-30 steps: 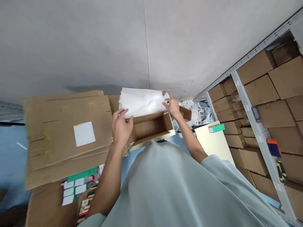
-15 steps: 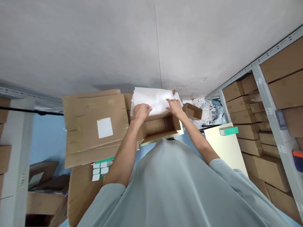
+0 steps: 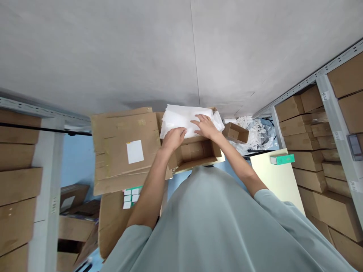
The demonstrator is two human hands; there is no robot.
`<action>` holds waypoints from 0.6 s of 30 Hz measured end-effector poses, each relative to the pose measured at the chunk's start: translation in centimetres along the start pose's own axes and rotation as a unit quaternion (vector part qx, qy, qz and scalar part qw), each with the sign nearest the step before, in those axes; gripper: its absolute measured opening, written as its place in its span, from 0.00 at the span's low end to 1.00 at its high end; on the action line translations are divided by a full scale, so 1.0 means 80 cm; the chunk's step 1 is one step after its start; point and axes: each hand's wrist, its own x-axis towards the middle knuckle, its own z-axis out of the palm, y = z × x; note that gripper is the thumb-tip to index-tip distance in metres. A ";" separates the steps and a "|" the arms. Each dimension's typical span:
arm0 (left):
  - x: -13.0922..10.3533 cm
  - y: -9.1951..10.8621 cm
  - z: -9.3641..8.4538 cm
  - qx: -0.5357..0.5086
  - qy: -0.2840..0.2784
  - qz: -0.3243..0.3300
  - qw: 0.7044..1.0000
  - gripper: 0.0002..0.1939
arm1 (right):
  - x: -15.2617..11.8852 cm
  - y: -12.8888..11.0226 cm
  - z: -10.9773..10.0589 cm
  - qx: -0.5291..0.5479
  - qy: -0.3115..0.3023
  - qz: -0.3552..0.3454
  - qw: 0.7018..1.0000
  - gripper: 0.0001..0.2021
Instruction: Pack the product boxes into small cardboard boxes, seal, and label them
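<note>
White sheet material (image 3: 181, 116), thin and wrinkled, lies over the far side of an open cardboard box (image 3: 195, 151). The near part of the box is uncovered and its brown inside shows. My left hand (image 3: 174, 139) pinches the near left edge of the white sheet between thumb and fingers. With its fingers spread, my right hand (image 3: 206, 126) rests on the right part of the sheet. Left of the box stands a large flattened carton (image 3: 119, 151) with a white label (image 3: 135, 152).
A small open box (image 3: 236, 133) and a heap of white shreds (image 3: 255, 132) are to the right. A green box (image 3: 282, 159) sits on a pale yellow surface (image 3: 275, 185). Shelves of cartons (image 3: 306, 162) flank both sides. Small white-topped boxes (image 3: 131, 197) are at lower left.
My right hand has shifted slightly left over the sheet and its fingers have spread. My left hand has moved a little toward me. The view has turned somewhat left.
</note>
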 end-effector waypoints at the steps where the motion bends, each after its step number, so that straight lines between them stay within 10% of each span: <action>1: 0.001 0.000 0.001 0.000 -0.009 -0.005 1.000 0.19 | 0.004 -0.004 0.000 -0.004 -0.037 -0.012 0.999 0.23; 7: -0.023 -0.017 0.002 -0.067 -0.013 0.015 0.998 0.16 | -0.034 -0.013 -0.009 -0.043 -0.073 -0.039 0.996 0.09; 18: -0.012 -0.023 -0.010 -0.100 -0.033 -0.058 0.993 0.20 | -0.086 -0.047 -0.011 -0.049 -0.093 -0.016 0.994 0.19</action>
